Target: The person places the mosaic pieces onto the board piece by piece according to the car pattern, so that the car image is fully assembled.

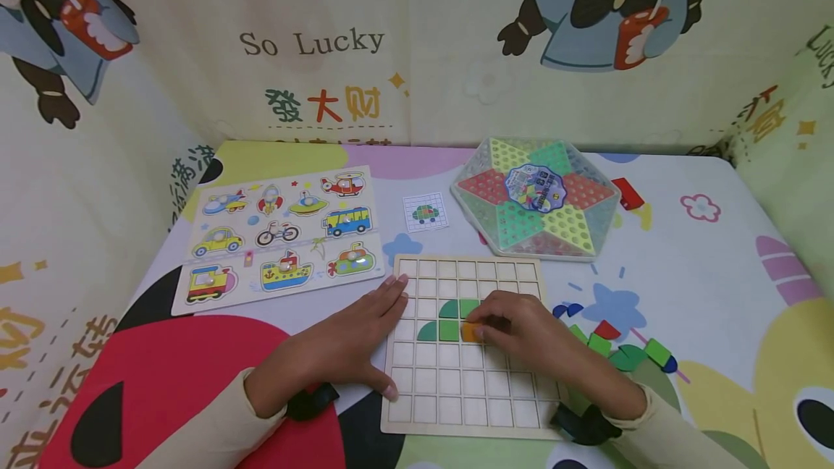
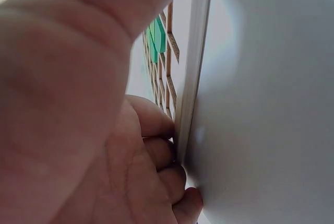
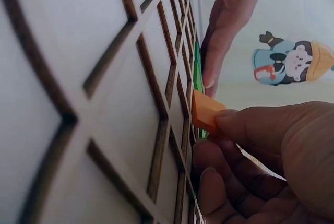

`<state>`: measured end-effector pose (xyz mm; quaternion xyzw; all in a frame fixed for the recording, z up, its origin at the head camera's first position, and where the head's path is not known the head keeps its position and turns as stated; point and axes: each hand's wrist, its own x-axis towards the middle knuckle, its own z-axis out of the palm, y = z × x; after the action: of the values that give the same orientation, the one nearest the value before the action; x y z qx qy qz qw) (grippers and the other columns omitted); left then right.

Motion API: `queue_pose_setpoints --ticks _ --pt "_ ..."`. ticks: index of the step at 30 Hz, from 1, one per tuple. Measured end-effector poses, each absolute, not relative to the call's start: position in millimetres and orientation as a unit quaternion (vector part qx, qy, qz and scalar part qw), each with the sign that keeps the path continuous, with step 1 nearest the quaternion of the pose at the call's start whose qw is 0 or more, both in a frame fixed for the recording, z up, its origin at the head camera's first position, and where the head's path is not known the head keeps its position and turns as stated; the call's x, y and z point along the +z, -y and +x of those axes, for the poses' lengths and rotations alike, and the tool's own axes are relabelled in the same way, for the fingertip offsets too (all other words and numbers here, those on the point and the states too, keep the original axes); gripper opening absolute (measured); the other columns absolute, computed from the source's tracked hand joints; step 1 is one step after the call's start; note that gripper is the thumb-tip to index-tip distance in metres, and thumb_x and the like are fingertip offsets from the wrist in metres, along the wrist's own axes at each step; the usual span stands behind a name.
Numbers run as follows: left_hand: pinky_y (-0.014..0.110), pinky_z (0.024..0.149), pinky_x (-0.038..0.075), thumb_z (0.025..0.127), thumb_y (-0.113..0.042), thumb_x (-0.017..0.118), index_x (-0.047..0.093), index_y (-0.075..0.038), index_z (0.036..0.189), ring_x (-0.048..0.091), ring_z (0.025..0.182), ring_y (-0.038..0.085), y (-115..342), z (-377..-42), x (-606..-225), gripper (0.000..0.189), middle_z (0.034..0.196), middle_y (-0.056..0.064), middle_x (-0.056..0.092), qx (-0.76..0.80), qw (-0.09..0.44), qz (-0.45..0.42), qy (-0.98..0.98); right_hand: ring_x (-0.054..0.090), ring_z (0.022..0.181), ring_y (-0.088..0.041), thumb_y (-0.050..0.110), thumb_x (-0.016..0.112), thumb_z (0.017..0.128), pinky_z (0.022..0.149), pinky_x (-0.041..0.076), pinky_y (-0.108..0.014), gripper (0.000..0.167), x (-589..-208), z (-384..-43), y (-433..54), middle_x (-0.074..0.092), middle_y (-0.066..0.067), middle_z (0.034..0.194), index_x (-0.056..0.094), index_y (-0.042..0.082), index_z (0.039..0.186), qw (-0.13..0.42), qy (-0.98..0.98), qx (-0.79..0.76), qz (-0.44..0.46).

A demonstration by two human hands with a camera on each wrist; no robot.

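A wooden grid board (image 1: pixel 465 405) lies flat on the table. My right hand (image 1: pixel 521 320) pinches an orange square tile (image 3: pixel 206 112) between thumb and fingertips, at a cell of the grid. Left of that tile sits a green square (image 1: pixel 449 330), with a green quarter-round piece (image 1: pixel 427 331) beside it. One row up are another green quarter-round (image 1: pixel 449 308) and a green square (image 1: pixel 468 307), partly behind the right fingers. Along the board's left edge rests my left hand (image 1: pixel 345 331), fingers extended and thumb spread; its fingertips touch the board's side in the left wrist view.
Loose tiles in green, blue and red, such as a green square (image 1: pixel 658 351), lie right of the board. Behind it are a small pattern card (image 1: pixel 426 213) and a hexagonal plastic box (image 1: pixel 478 226). A vehicle puzzle board (image 1: pixel 250 292) lies at the left.
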<state>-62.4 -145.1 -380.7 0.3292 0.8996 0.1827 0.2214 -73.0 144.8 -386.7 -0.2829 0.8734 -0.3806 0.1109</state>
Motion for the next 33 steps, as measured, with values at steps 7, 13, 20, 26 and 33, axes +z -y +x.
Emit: queue_pose_setpoints --ticks 7,13,20,26,33 --pt "0.045 0.113 0.026 0.065 -0.056 0.082 0.021 -0.004 0.154 0.000 0.148 0.025 145.6 -61.9 -381.1 0.120 0.163 0.007 0.005 0.181 0.215 0.333 -0.900 0.057 0.083 -0.006 0.006 0.074 0.087 0.070 0.051 -0.025 0.014 -391.4 -73.5 -144.4 0.062 0.010 0.093 0.075 0.014 0.099 0.078 -0.883 -0.344 -0.309" --pt "0.045 0.114 0.024 0.065 -0.057 0.082 0.021 -0.004 0.154 -0.001 0.148 0.025 146.0 -62.2 -381.0 0.120 0.163 0.008 0.005 0.183 0.215 0.335 -0.899 0.056 0.084 -0.007 0.007 0.074 0.086 0.069 0.050 -0.024 0.015 -391.7 -74.2 -144.4 0.061 0.010 0.094 0.075 0.013 0.101 0.078 -0.885 -0.339 -0.309" --pt "0.045 0.113 0.025 0.065 -0.056 0.083 0.021 -0.004 0.154 0.000 0.148 0.025 145.7 -62.5 -380.9 0.120 0.163 0.008 0.006 0.183 0.216 0.332 -0.900 0.056 0.086 -0.007 0.012 0.073 0.089 0.071 0.050 -0.025 0.016 -389.4 -73.8 -148.9 0.062 0.011 0.100 0.074 0.016 0.105 0.089 -0.881 -0.352 -0.302" --pt "0.045 0.113 0.024 0.066 -0.055 0.083 0.022 -0.004 0.154 0.001 0.148 0.025 145.5 -62.2 -379.5 0.119 0.163 0.008 0.006 0.184 0.221 0.332 -0.899 0.053 0.076 -0.007 0.010 0.072 0.089 0.064 0.048 -0.023 0.018 -385.2 -72.4 -159.9 0.063 0.008 0.099 0.072 0.016 0.106 0.097 -0.870 -0.378 -0.303" --pt "0.045 0.114 0.022 0.065 -0.055 0.083 0.021 -0.004 0.154 0.001 0.148 0.026 145.5 -62.0 -378.9 0.120 0.163 0.008 0.006 0.184 0.221 0.333 -0.898 0.055 0.074 -0.007 0.002 0.074 0.085 0.062 0.050 -0.024 0.021 -383.7 -68.3 -181.3 0.065 0.009 0.094 0.072 0.015 0.101 0.072 -0.869 -0.407 -0.271"
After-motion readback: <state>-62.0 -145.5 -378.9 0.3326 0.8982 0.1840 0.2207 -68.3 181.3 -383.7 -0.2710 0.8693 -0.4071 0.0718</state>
